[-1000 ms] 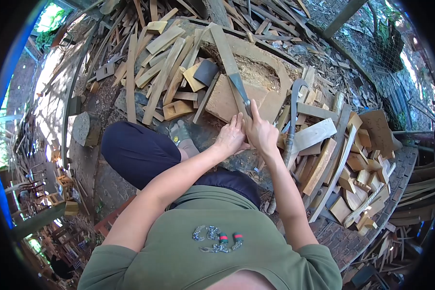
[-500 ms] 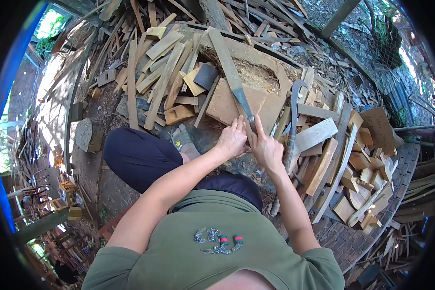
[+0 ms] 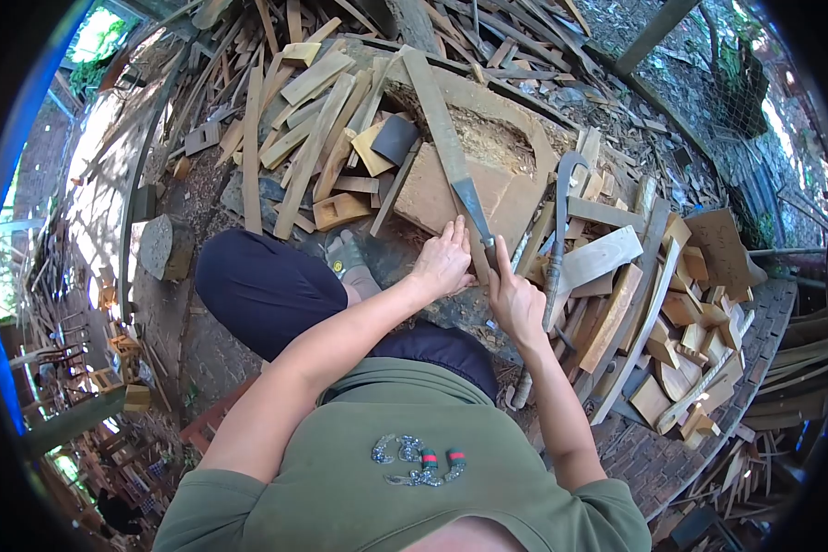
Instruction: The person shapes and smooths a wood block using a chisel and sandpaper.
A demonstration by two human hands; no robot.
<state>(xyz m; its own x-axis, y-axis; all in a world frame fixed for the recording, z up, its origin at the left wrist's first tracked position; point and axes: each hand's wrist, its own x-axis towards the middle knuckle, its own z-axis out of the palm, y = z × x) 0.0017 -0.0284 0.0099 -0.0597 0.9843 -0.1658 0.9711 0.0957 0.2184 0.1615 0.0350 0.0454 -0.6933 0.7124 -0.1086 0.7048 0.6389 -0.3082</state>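
A long thin wooden strip lies across a thick wooden block, its near end pointing toward my body. My left hand is closed on that near end, fingers on top of it. My right hand is wrapped round the dark handle of a chisel-like tool, with the index finger stretched along the handle. The tool's flat, flared metal blade lies against the strip, just ahead of my left fingers. My right palm hides most of the handle.
A hooked sickle lies right of the block. Cut wood pieces are heaped at the right, and slats at the left. My foot rests left of the block; a round stump stands farther left.
My right hand and the tool have moved slightly toward my body and to the right, drawing away from my left hand. The left hand and the strip stay nearly in place.
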